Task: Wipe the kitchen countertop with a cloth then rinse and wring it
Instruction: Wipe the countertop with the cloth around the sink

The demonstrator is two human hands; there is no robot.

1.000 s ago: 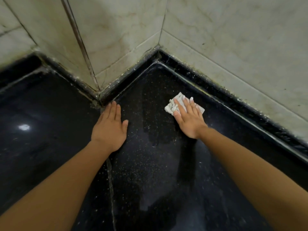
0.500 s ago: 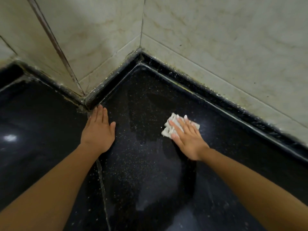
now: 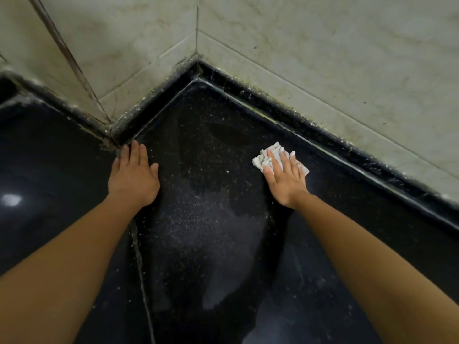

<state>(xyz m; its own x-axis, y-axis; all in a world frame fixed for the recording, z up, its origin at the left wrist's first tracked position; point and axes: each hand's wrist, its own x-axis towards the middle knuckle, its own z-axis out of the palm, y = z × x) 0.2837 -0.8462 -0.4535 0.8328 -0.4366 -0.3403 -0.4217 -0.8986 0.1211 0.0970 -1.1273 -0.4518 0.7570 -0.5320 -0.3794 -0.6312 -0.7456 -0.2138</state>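
Black speckled stone countertop [image 3: 211, 244], glossy, fills the lower frame and runs into an inside corner at upper centre. Raised black lip [image 3: 323, 135] along the wall edges, grimy. Seam [image 3: 139, 264] runs from left of centre down to the bottom edge. Wet smear patches mid-frame, light glare at far left. On it: crumpled white cloth [image 3: 263, 160] right of centre, near the lip, right hand [image 3: 285, 180] flat on top; left hand [image 3: 133, 177] flat on the stone at the seam's top end.

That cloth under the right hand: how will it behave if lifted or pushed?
The cloth is bunched in soft folds, so it likely hangs limp if lifted. Flattened under the right hand on the glossy black countertop, it probably slides easily. Streaks there suggest it is damp, so slightly heavier.
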